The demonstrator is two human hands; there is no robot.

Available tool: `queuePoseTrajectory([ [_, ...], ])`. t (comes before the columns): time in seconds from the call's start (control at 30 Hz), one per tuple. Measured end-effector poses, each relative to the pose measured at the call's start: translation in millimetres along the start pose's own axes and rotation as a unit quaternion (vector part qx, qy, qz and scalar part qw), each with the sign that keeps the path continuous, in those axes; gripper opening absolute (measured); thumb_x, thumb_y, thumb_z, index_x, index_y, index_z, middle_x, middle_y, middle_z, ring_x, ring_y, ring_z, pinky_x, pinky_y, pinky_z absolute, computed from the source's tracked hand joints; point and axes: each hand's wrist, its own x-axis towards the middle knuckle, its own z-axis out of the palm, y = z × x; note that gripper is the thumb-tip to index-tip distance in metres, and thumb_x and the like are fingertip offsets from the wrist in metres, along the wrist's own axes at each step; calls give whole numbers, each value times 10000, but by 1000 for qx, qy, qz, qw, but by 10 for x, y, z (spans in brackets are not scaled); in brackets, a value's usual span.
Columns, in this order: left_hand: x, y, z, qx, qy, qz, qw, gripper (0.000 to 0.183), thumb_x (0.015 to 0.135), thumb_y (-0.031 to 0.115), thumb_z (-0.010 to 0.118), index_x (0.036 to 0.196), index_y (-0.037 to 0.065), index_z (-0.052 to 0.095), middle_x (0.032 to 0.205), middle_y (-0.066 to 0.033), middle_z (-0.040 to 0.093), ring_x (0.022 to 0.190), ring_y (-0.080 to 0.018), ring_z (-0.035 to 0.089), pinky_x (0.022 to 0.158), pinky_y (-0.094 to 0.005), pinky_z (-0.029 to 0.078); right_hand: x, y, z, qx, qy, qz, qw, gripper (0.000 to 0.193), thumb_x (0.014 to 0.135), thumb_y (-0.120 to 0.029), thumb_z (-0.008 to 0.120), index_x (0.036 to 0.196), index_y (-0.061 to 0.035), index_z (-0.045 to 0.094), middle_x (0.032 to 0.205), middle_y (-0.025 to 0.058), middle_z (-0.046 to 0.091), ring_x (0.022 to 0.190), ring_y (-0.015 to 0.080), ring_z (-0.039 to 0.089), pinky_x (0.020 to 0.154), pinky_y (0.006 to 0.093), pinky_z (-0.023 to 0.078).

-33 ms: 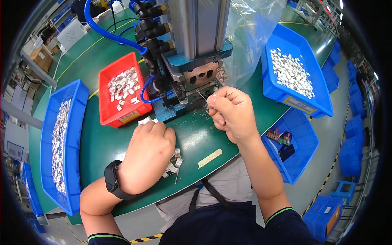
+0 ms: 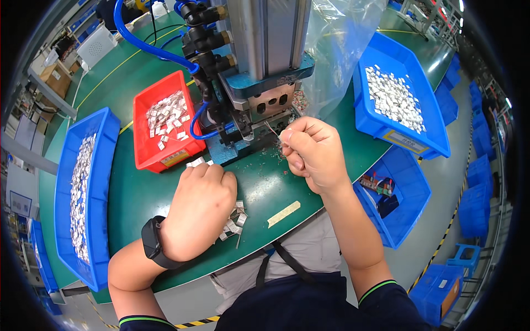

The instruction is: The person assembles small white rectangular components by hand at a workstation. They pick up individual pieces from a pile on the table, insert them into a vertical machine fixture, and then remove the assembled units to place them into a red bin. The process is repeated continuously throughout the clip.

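Note:
My right hand [image 2: 312, 151] is closed in a pinch on a thin metal lead [image 2: 272, 129], which reaches from the fingertips into the jaws of a bench press [image 2: 269, 106]. Whatever sits at the lead's far end is hidden in the press. To the left, my left hand [image 2: 201, 207] rests on the green table with its fingers curled under, and what they hold cannot be made out. White block-shaped parts [image 2: 196, 163] show just past its knuckles. More small white parts with wire leads [image 2: 236, 220] lie beside and partly under that hand.
A red bin [image 2: 141, 124] and a long blue bin [image 2: 105, 243] of white parts stand left. Another blue bin [image 2: 361, 105] of white pieces stands right, above a lower blue bin [image 2: 411, 212]. Blue air hoses [image 2: 160, 52] loop by the press. Clippings [image 2: 270, 154] litter its base.

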Motion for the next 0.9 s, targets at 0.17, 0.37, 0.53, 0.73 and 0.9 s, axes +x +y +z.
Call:
queuePoseTrajectory([
  [0.17,53,-35,112,13,54,-10,998,189,737,25,607,913,-40,625,777,-162,593,763,-334,584,728,-423,467,6,-2,-31,42,-28,24,998,82,868,-47,622,848,-20,547,715,86,603,462,44,438,352,201,274],
  [0.37,82,-124,146,-33,68,-4,997,193,715,16,632,903,-33,633,767,-172,590,750,-342,587,705,-430,476,13,-24,-49,71,-44,53,995,101,866,-48,627,876,-33,527,731,100,613,459,49,448,346,199,280],
  [0.53,161,-164,153,-129,144,-1,981,164,715,6,627,877,-13,645,774,-151,591,750,-346,593,710,-434,486,-2,-37,-19,56,-50,70,995,92,877,-65,636,834,-53,555,711,107,614,436,54,421,341,194,274],
  [0.73,221,-180,136,-267,163,1,950,171,744,-14,609,911,-18,650,770,-120,610,739,-272,614,682,-356,499,-17,-58,-17,41,-82,98,991,124,868,-84,694,876,-24,586,718,82,624,459,35,457,349,176,272],
  [0.9,226,-148,34,-735,-7,-159,659,232,876,21,612,1103,-23,592,804,-43,633,720,-118,611,648,-237,500,-44,-112,33,9,-108,122,987,141,865,-101,710,889,-11,605,717,64,624,467,28,456,364,169,266],
])
